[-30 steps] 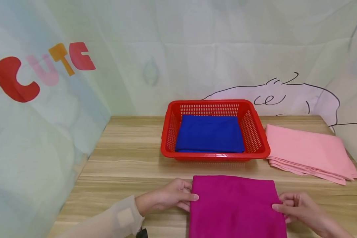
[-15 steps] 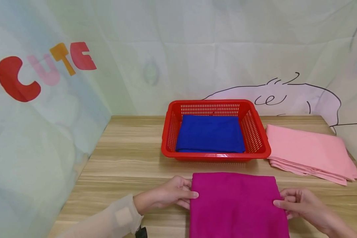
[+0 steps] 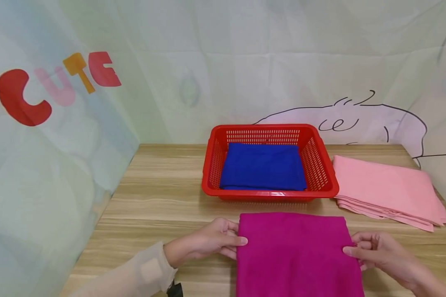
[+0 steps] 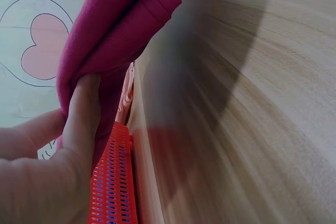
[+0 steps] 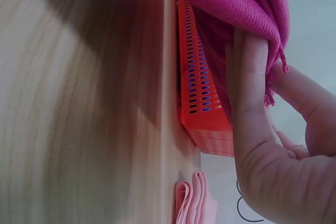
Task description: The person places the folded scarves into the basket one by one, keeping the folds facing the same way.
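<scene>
A folded magenta cloth (image 3: pixel 293 255) is held up off the table between both hands, its lower part cut off by the head view's bottom edge. My left hand (image 3: pixel 217 239) pinches its left side, thumb on top and fingers beneath. On the opposite side my right hand (image 3: pixel 379 253) pinches the edge the same way. Both wrist views show the layered cloth (image 4: pixel 118 30) raised over the wood, with a gap below it. Beyond it stands a red plastic basket (image 3: pixel 269 194), in which a folded blue cloth (image 3: pixel 262 167) lies flat.
Folded pink cloth (image 3: pixel 386 187) lies right of the basket, close against it. The wooden table (image 3: pixel 152 194) runs back to a printed fabric backdrop (image 3: pixel 163 82) with letters on its left part. A dark object (image 3: pixel 175 289) shows at the left sleeve.
Both hands have shifted slightly forward with the magenta cloth, the right one also a little to the right. Basket, blue cloth and pink cloth have stayed in place.
</scene>
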`<state>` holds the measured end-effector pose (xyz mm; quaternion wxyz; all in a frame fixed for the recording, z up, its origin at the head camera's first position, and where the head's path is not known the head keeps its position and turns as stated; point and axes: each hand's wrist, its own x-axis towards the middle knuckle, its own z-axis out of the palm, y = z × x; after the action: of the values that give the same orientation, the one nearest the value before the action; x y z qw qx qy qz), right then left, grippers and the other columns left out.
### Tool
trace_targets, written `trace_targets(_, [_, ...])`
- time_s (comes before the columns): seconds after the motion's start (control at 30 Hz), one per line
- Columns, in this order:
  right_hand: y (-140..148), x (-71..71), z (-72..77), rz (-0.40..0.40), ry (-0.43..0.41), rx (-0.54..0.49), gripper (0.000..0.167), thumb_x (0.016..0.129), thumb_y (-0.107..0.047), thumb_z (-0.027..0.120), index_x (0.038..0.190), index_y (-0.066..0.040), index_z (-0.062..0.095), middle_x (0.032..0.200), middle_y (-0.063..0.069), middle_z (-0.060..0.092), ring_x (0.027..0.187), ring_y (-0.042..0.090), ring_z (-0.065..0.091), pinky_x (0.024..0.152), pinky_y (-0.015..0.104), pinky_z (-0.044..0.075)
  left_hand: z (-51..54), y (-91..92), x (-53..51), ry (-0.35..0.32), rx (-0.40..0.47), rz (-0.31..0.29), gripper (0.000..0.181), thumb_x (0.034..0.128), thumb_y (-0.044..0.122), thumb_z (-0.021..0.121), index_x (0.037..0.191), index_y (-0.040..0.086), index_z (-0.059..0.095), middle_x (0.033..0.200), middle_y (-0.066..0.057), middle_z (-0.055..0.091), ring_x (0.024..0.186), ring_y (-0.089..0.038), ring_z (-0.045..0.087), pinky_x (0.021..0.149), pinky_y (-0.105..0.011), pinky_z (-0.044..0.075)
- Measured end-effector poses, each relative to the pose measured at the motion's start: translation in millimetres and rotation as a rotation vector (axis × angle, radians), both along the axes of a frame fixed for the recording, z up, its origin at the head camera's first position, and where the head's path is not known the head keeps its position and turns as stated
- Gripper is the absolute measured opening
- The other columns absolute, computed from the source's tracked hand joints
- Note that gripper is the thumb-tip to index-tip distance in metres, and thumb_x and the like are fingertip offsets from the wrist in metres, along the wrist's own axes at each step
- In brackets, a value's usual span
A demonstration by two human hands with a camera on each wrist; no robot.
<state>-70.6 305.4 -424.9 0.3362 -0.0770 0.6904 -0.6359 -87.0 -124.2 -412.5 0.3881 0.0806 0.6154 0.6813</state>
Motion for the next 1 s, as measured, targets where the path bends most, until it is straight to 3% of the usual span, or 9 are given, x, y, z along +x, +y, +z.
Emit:
trace_targets(0.33, [-1,-0.9,6.9,0.006,0.01,-0.012,0.02,0.103,-0.006,0.051,0.096,-0.015,0.067,0.076,-0.01,0.06,0.077,0.006,0.062,0.071,0.034,0.059,8.8,-2.8,-0.4,0.013,0.009,0.007,0.027,0.0968,-0.001,0.059,0.119,-0.016,0.057,0.105,-0.028,0.069,0.084,-0.024,0.072,0.079,-0.044,0.058])
trace_targets(0.7, [-2,-3.3,15.5,0.011,0.112,-0.04,0.027,0.102,0.0,0.05,0.102,-0.015,0.071,0.077,-0.01,0.064,0.076,0.005,0.063,0.067,0.033,0.059,19.3,-4.0,-2.6,0.003,0.001,0.021,0.03,0.0968,0.0,0.06,0.123,-0.014,0.058,0.103,-0.026,0.071,0.084,-0.026,0.073,0.079,-0.044,0.059])
trace_targets(1.0, [-6,-8.6,23.2,0.019,0.16,-0.044,0.026,0.101,0.002,0.05,0.098,-0.015,0.069,0.078,-0.009,0.066,0.074,0.005,0.063,0.065,0.032,0.059,27.4,-7.6,-4.6,0.016,0.005,0.023,0.029,0.0966,0.0,0.061,0.122,-0.014,0.058,0.105,-0.026,0.07,0.086,-0.024,0.073,0.079,-0.043,0.059])
